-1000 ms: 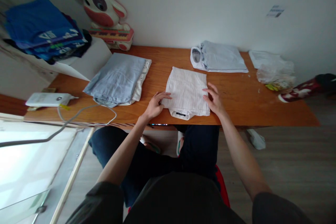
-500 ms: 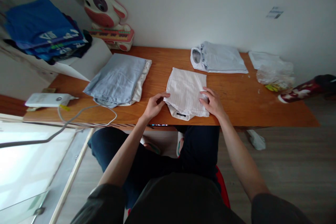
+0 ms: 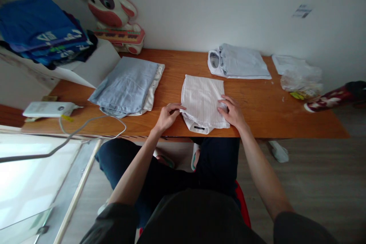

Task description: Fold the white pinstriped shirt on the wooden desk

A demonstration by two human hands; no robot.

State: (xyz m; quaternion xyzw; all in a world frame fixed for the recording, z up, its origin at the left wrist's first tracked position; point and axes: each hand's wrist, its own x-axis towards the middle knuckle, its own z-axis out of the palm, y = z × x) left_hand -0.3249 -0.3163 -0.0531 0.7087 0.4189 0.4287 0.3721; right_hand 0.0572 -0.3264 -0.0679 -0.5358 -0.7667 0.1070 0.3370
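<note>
A folded white shirt with thin stripes lies on the wooden table close to its front edge. Its collar with a dark label pokes out on the side nearest me. My left hand pinches the shirt's left edge between thumb and fingers. On the right side of the shirt, my right hand rests with its fingers apart, tips on the cloth. To the left lies a stack of folded clothes with a light blue garment on top. A folded pale grey-blue shirt lies at the back, collar facing left.
A white box carries a pile of blue clothes beside a cow-shaped toy keyboard. A white power bank with a cable sits at left. At right are a plastic bag and a dark red bottle.
The striped shirt has turned slightly and its collar end has shifted a little toward me. Both hands remain at its sides; the view has moved slightly.
</note>
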